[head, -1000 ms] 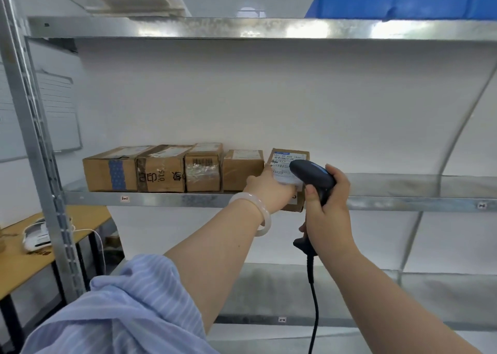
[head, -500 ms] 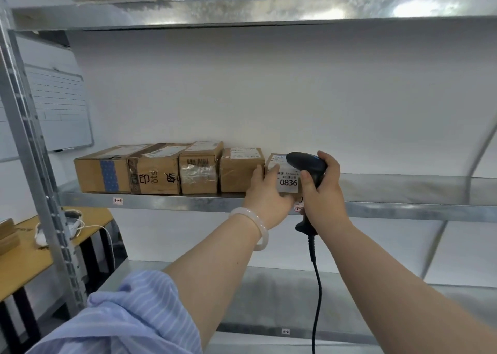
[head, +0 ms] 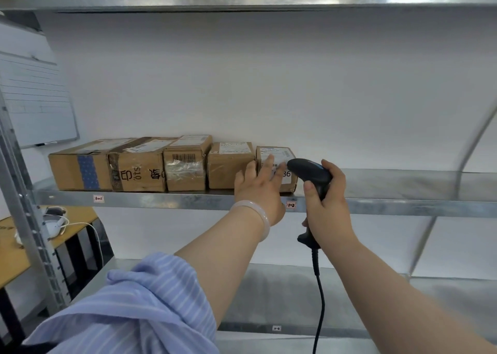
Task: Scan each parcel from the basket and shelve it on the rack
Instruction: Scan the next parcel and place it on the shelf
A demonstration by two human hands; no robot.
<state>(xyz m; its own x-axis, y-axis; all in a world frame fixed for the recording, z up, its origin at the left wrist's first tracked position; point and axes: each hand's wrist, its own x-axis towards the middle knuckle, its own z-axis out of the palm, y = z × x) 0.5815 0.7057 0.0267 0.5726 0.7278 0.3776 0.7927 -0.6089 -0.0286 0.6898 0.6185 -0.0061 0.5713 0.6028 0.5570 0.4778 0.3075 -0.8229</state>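
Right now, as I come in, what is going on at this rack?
A person is shelving parcels. The left hand, fingers straight, presses on the front of the small parcel at the right end of a row of cardboard boxes on the shelf. The right hand holds a black corded scanner beside that parcel, its head pointing toward it.
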